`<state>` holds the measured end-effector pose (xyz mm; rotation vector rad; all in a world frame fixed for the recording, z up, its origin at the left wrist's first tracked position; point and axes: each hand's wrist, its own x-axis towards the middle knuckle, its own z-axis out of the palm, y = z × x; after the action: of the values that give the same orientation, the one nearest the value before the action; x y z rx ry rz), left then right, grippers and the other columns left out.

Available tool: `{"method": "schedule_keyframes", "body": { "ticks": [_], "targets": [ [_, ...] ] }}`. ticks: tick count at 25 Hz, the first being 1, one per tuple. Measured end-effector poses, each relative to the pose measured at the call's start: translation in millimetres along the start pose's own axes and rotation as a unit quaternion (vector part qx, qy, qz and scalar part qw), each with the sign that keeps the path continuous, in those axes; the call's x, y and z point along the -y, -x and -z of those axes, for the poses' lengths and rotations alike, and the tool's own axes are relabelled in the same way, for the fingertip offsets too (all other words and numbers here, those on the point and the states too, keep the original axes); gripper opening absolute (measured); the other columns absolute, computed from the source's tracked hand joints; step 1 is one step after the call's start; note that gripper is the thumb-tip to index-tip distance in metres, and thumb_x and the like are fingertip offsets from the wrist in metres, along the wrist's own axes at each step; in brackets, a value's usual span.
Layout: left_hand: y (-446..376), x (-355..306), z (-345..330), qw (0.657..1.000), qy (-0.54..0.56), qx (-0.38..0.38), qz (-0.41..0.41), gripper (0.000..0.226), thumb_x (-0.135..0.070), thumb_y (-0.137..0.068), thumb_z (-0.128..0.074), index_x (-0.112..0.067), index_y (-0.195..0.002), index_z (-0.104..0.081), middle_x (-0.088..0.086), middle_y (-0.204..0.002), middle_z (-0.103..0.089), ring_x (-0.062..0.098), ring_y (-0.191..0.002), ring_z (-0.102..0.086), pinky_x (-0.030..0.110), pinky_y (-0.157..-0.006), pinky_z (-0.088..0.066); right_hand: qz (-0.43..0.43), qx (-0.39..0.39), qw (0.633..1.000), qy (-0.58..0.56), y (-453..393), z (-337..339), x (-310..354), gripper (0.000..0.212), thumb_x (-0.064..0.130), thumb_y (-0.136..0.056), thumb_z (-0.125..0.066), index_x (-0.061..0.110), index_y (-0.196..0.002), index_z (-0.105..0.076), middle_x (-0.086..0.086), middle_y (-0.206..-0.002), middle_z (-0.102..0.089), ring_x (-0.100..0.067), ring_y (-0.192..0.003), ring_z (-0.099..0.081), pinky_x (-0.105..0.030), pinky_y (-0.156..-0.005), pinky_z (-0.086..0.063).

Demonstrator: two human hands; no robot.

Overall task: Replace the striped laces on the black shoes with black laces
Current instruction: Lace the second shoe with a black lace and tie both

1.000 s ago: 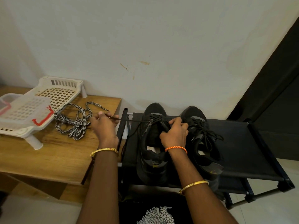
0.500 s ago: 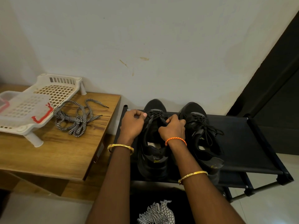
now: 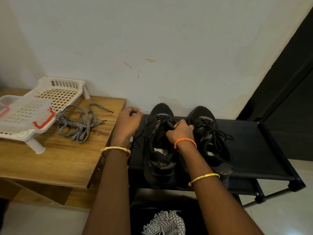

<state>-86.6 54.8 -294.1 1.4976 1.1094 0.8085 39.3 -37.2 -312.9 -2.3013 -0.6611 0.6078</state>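
Two black shoes stand side by side on a black fabric shoe rack (image 3: pixel 254 150). The left shoe (image 3: pixel 160 160) is partly laced with a black lace (image 3: pixel 140 134) that trails off its left side. My left hand (image 3: pixel 127 122) is closed just left of that shoe's toe, pinching the black lace. My right hand (image 3: pixel 180 132) grips the left shoe's tongue and upper eyelets. The right shoe (image 3: pixel 208 141) carries a black lace tied loosely. The striped black-and-white laces (image 3: pixel 79 126) lie in a loose heap on the wooden table (image 3: pixel 55 160) to the left.
A white plastic basket rack (image 3: pixel 57 94) and a clear lidded box with red clips (image 3: pixel 23 114) sit at the table's far left. The wall runs close behind the shoes. A dark door (image 3: pixel 288 99) stands at the right. The rack's right half is bare.
My left hand came back from over the table edge to the shoe, then drew out a little to the left with the lace. My right hand stayed on the left shoe.
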Motion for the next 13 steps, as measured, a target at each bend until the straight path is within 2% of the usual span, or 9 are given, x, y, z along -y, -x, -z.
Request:
{"method": "schedule_keyframes", "body": {
  "ticks": [1,2,4,6,8,9,11,13],
  "targets": [
    [1,6,-6,0.994,-0.103,0.044,0.005,0.008,-0.025,-0.092,-0.058,-0.019,-0.088,-0.062,-0.001,-0.084,-0.060,0.010,-0.073,-0.057,0.030,-0.071,-0.050,-0.003,0.003,1.000,0.001,-1,0,0,0.042,0.016,-0.080,-0.063,0.009,-0.119,-0.048,-0.016,-0.130,-0.034,-0.034,-0.101,-0.054,-0.035,-0.078,-0.046],
    [1,11,-12,0.984,-0.158,0.081,0.011,0.010,-0.027,-0.091,-0.061,-0.018,-0.088,-0.065,0.000,-0.087,-0.062,0.013,-0.082,-0.059,0.032,-0.078,-0.050,-0.006,0.006,1.000,0.001,-1,0,0,0.044,0.017,-0.080,-0.063,0.009,-0.120,-0.047,-0.016,-0.131,-0.034,-0.034,-0.101,-0.054,-0.034,-0.077,-0.046],
    [2,13,-20,0.982,-0.163,0.094,0.008,0.010,-0.025,-0.089,-0.064,-0.016,-0.085,-0.067,0.000,-0.087,-0.065,0.016,-0.088,-0.061,0.031,-0.082,-0.051,-0.012,0.011,1.000,0.000,-3,0,0,0.045,0.018,-0.080,-0.062,0.010,-0.121,-0.047,-0.016,-0.131,-0.033,-0.033,-0.100,-0.054,-0.033,-0.074,-0.045],
    [2,10,-21,0.988,-0.136,0.072,-0.008,0.010,-0.023,-0.089,-0.065,-0.016,-0.081,-0.066,0.000,-0.086,-0.065,0.013,-0.084,-0.061,0.025,-0.075,-0.050,-0.016,0.013,1.000,0.000,-5,0,0,0.045,0.018,-0.080,-0.063,0.010,-0.122,-0.047,-0.016,-0.132,-0.033,-0.033,-0.100,-0.054,-0.033,-0.074,-0.046],
    [2,5,-20,0.995,-0.090,0.041,-0.023,0.010,-0.020,-0.091,-0.062,-0.016,-0.081,-0.064,-0.001,-0.086,-0.064,0.008,-0.080,-0.059,0.019,-0.067,-0.045,-0.019,0.016,1.000,0.004,-7,-1,-1,0.046,0.018,-0.080,-0.064,0.011,-0.122,-0.047,-0.016,-0.132,-0.033,-0.032,-0.101,-0.054,-0.035,-0.076,-0.047],
    [2,1,-19,0.998,-0.045,0.025,-0.027,0.011,-0.017,-0.092,-0.059,-0.015,-0.082,-0.063,0.000,-0.088,-0.065,0.010,-0.082,-0.060,0.019,-0.068,-0.045,-0.019,0.019,1.000,0.006,-7,-1,-1,0.046,0.018,-0.080,-0.064,0.011,-0.123,-0.047,-0.016,-0.133,-0.033,-0.032,-0.101,-0.054,-0.035,-0.076,-0.047],
    [4,-9,-16,0.997,0.074,0.009,-0.032,0.013,-0.013,-0.095,-0.054,-0.015,-0.083,-0.058,0.002,-0.097,-0.068,0.012,-0.088,-0.064,0.021,-0.073,-0.050,-0.017,0.024,1.000,0.008,-7,0,-1,0.046,0.019,-0.081,-0.064,0.011,-0.123,-0.047,-0.016,-0.133,-0.033,-0.032,-0.100,-0.054,-0.034,-0.075,-0.046],
    [9,-21,-13,0.978,0.207,0.020,-0.032,0.014,-0.014,-0.099,-0.046,-0.017,-0.087,-0.052,-0.002,-0.100,-0.071,0.013,-0.089,-0.070,0.021,-0.073,-0.054,-0.018,0.026,0.999,0.009,-7,1,-1,0.045,0.019,-0.081,-0.064,0.011,-0.122,-0.047,-0.016,-0.132,-0.033,-0.032,-0.098,-0.055,-0.033,-0.073,-0.045]
  ]
}}
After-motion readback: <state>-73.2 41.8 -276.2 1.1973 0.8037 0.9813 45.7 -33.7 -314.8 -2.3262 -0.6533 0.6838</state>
